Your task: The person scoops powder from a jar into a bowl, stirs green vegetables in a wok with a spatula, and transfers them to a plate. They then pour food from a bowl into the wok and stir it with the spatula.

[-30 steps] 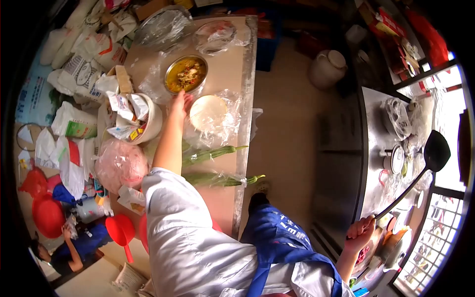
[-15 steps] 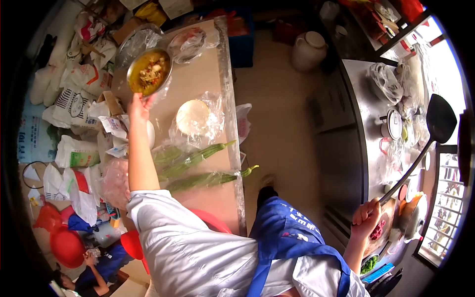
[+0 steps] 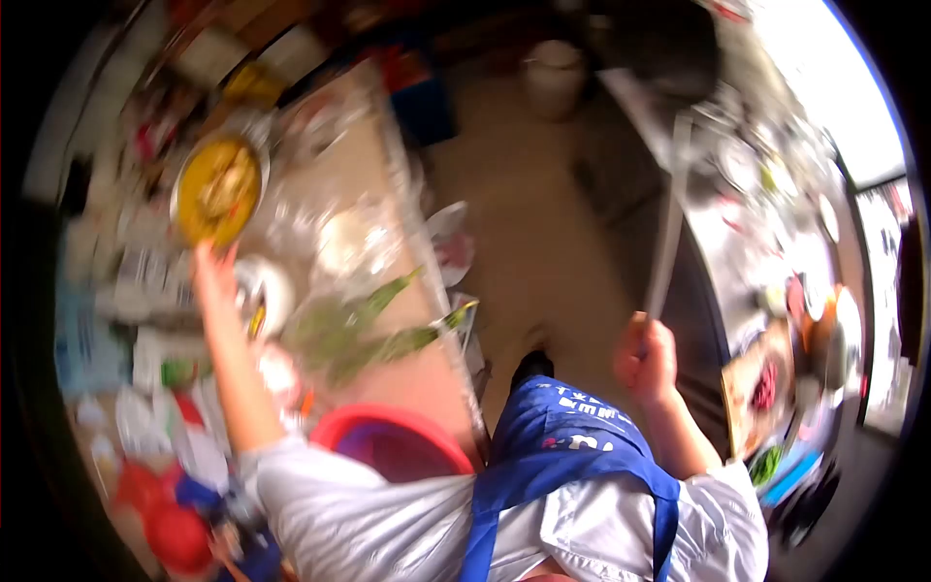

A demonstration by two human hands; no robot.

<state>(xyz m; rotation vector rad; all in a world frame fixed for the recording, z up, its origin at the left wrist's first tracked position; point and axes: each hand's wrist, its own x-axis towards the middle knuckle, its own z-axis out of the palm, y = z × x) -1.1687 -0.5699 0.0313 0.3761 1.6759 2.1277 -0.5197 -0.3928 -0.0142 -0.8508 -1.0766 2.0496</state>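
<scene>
My left hand [image 3: 215,272] grips the near rim of a metal bowl [image 3: 220,191] of yellow broth with pale pieces in it. The bowl is over the left side of the table, among plastic bags. My right hand [image 3: 647,354] is closed around the handle of a spatula [image 3: 669,223], which points up and away over the gap beside the counter; motion smears its far end. Beside my left forearm is a white bowl [image 3: 264,296]. Green gourds [image 3: 398,341] in thin plastic and a pale round item [image 3: 344,242] under plastic lie on the table.
A red basin [image 3: 388,427] is at the table's near end. Packages line the left. On the right counter [image 3: 722,262] are pots, plastic and a cutting board [image 3: 742,403] with red meat. A white bucket [image 3: 556,80] stands on the floor. Another person's hand [image 3: 225,543] shows at lower left.
The view has turned. My left hand and the bowl have moved left and slightly nearer. My right hand has swung left and up with the spatula, away from the counter's near part.
</scene>
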